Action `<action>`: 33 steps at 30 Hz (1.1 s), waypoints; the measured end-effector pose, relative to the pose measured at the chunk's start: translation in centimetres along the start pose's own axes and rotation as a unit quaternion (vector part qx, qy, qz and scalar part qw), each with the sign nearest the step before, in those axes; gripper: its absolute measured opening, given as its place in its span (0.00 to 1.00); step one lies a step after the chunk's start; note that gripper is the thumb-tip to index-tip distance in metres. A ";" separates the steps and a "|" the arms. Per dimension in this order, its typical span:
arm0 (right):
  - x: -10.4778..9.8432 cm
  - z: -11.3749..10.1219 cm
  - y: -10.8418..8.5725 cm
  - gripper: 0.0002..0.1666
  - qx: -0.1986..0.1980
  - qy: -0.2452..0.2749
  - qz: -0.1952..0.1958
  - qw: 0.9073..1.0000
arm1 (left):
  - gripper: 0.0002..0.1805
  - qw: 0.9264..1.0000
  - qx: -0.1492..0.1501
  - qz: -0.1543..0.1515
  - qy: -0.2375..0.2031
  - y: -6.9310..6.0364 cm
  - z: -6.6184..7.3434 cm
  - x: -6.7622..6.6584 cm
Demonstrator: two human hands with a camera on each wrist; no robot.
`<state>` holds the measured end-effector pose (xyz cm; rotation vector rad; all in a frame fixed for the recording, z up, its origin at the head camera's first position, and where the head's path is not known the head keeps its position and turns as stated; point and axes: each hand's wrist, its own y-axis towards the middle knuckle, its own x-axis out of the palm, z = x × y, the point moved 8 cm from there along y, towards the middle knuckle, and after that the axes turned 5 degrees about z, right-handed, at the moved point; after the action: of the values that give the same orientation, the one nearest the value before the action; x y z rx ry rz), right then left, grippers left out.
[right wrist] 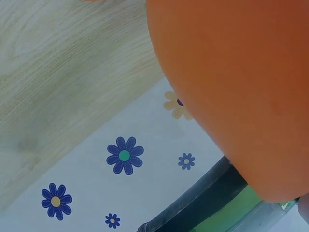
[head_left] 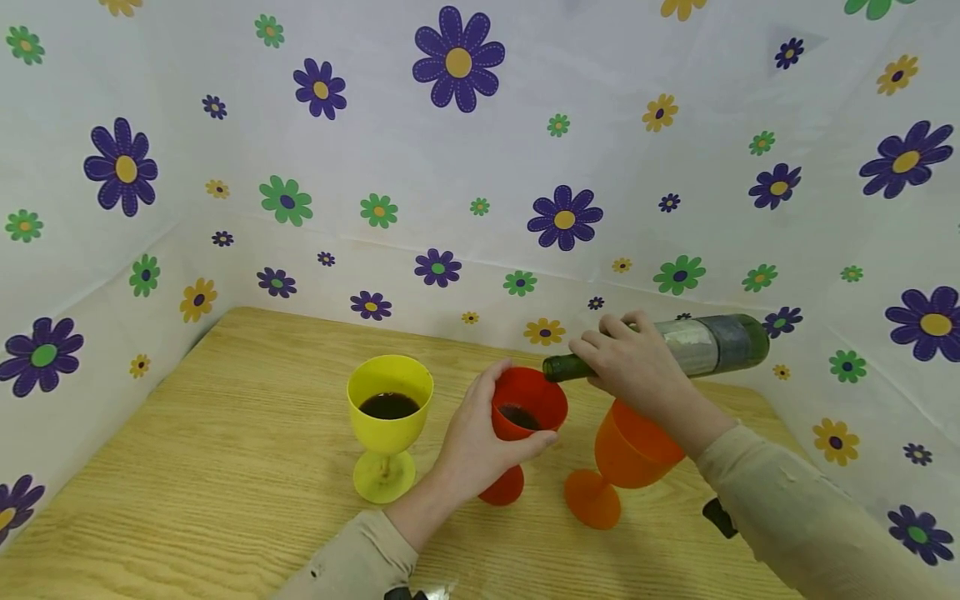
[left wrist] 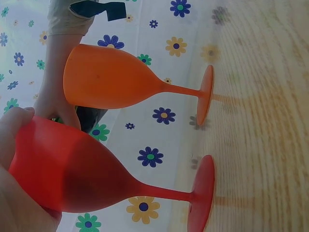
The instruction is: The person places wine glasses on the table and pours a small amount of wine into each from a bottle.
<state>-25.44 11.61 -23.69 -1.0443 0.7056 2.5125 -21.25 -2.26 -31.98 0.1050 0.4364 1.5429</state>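
While the green bottle [head_left: 693,346] slopes down towards its rim, red goblet [head_left: 540,400]: centre of the head view, with dark liquid [head_left: 517,417] low in the bowl.
Right hand [head_left: 633,362]: right of centre; fingers wrapped firmly round the bottle near its neck, base end raised at far right.
Bottle mouth: at the red rim; contact cannot be told, and no stream can be made out.
Left hand [head_left: 472,437]: just left of the red bowl, its fingers and thumb curved round it.
Yellow goblet [head_left: 386,437]: left of centre, upright on the wooden table [head_left: 225,433], also containing dark liquid.
Orange goblet [head_left: 630,458]: lower right, partly beneath the right forearm; contents cannot be told.
Stage of pouring: yellow appears served, red probably partway; whether orange remains unfilled is uncertain.
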 end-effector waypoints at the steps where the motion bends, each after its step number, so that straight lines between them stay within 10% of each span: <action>1: 0.0 0.0 0.0 0.30 0.000 0.000 -0.001 1.000 | 0.50 1.000 -0.001 0.000 0.000 0.0 0.0 0.0; 15: -0.1 0.4 -0.2 0.31 -0.007 -0.014 -0.001 1.000 | 0.50 1.000 -0.006 0.002 0.002 0.0 0.0 0.0; 33: -2.8 1.4 -0.9 0.28 0.078 0.056 0.036 0.995 | 0.50 1.000 -0.006 0.000 -0.001 0.0 -0.3 0.1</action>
<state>-23.94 12.87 -21.12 -1.1292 0.9708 2.4261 -21.35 -2.21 -32.25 0.0980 0.4258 1.5452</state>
